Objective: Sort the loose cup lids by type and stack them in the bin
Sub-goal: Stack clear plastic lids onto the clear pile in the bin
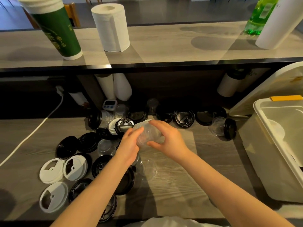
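Clear lids [148, 134] stacked, held in both my hands at centre frame, above the desk [180, 190].
My left hand [129, 145] and right hand [169, 139] curl their fingers round the stack. Black lids [88, 141] and white lids [52, 170] crowd lower left. The bin [265, 174] stands at the right edge, tipped lids [223, 128] between us.
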Motion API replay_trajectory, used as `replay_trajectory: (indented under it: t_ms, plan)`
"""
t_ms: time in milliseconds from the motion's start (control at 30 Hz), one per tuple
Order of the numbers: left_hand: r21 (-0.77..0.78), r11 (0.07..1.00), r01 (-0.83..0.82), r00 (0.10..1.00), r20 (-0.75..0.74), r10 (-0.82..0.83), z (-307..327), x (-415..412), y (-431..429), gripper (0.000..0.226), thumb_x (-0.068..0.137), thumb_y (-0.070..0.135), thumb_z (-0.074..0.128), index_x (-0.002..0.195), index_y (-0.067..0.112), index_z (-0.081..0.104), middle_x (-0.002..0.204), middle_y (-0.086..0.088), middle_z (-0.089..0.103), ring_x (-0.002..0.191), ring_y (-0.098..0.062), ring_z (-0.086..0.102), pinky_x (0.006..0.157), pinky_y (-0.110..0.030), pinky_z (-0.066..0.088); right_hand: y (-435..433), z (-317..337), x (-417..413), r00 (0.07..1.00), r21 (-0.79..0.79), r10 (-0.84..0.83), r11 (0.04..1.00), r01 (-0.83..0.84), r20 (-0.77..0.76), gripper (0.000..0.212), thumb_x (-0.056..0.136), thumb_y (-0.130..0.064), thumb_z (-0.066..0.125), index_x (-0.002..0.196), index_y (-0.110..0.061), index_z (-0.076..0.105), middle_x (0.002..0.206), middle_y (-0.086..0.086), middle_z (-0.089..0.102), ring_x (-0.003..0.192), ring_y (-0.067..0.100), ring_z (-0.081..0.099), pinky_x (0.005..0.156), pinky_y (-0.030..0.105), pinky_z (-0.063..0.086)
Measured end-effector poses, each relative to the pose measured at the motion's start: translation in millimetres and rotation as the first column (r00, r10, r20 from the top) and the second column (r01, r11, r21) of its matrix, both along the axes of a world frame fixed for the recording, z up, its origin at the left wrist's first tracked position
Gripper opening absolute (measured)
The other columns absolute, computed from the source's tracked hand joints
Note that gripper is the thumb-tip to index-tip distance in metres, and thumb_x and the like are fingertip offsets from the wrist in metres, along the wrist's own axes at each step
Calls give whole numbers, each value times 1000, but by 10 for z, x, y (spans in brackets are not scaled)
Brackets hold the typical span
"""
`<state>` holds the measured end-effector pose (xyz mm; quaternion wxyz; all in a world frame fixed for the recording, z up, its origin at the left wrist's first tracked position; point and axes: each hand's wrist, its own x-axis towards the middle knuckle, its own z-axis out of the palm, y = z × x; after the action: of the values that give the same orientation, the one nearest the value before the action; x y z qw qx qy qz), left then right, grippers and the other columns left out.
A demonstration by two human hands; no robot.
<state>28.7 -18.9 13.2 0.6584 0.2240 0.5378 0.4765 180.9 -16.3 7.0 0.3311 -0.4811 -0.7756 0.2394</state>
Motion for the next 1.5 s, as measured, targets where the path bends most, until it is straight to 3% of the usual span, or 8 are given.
replay_trajectory:
  t_ms: [300,500,633,833,967,1100,1267,1500]
  plan:
    - [-32,968,-251,967,-60,249,-74,-322,-208,6,91,13,56,97,12,55,103,-9,62,91,-20,62,72,-33,50,-159,-137,-108,999,-293,43,955,-48,-24,74,83,-37,69,145,-18,32,143,1,42,128,15,43,101,31,42]
    - [-32,938,-345,938,-44,343,-148,-597,-364,39,90,20,57,128,9,53,127,-12,58,114,-26,58,85,-38,51,-438,-625,-138,873,-528,302,847,-61,383,92,77,-48,70,149,-20,19,150,3,28,135,27,32,109,37,33]
    - [-23,935,-354,935,-17,354,-123,-548,-451,44,93,16,54,135,6,45,125,-11,59,115,-27,57,86,-38,49,-514,-756,-183,817,-389,255,920,-42,517,78,77,-55,65,142,-26,32,143,-3,39,130,23,35,105,39,35]
    - [-10,954,-301,954,-10,301,-72,-413,-476,6,94,16,52,99,17,57,116,-10,62,110,-26,59,95,-45,45,-450,-649,81,991,-529,-19,844,86,131,67,74,-33,75,129,-19,40,122,1,53,111,19,53,89,34,47]
    - [-15,970,-242,970,-31,242,-86,-295,-429,34,94,19,52,126,7,54,121,-12,62,108,-23,61,81,-36,51,-411,-321,179,878,-533,-379,827,180,-292,60,76,-23,75,123,-29,37,116,-8,53,102,13,57,83,26,49]
    - [-37,979,-203,979,-4,203,-54,-41,-379,38,93,18,54,128,3,52,121,-15,61,97,-21,64,69,-30,51,-399,43,215,791,-436,-307,898,57,-529,64,77,-17,70,129,-30,36,119,-22,46,102,-10,52,78,11,46]
    - [-94,994,-64,998,2,65,76,354,-345,31,92,31,55,114,9,61,89,-4,67,62,-11,63,49,-22,46,-485,105,341,945,-363,-124,932,7,-302,66,77,-17,75,130,-31,38,121,-22,47,107,-10,46,85,5,37]
    - [-18,986,163,982,101,-161,212,808,-387,44,76,41,60,110,14,66,109,-10,69,91,-20,67,76,-33,52,-561,179,847,971,-343,-128,938,52,-204,74,69,-53,65,136,-39,35,127,-19,52,118,2,49,99,30,45]
